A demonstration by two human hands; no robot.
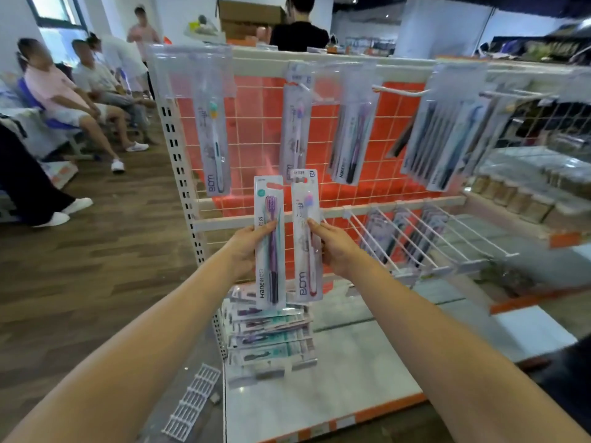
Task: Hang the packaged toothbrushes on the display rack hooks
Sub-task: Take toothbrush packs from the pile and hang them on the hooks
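Note:
My left hand [244, 247] grips a packaged purple toothbrush [269, 215] upright by its left edge. My right hand [335, 247] grips a packaged red-handled toothbrush [303, 203] upright beside it. Both packs are held in front of the white wire display rack [256, 148] with its orange backing. Packaged toothbrushes hang from the top rail: one at the left [212, 129], one in the middle [295, 123], a small group [351, 132] and a thicker bunch [447, 139] to the right. One bare upper hook [399, 91] sticks out. A pile of packaged toothbrushes [271, 330] lies on the base shelf.
Lower hooks [431, 238] jut toward me at the right, some with packs. A white plastic grid piece [195, 401] lies on the wood floor. Several people sit at the left [64, 91]; one stands behind the rack [299, 30]. Shelves of goods [527, 187] stand at the right.

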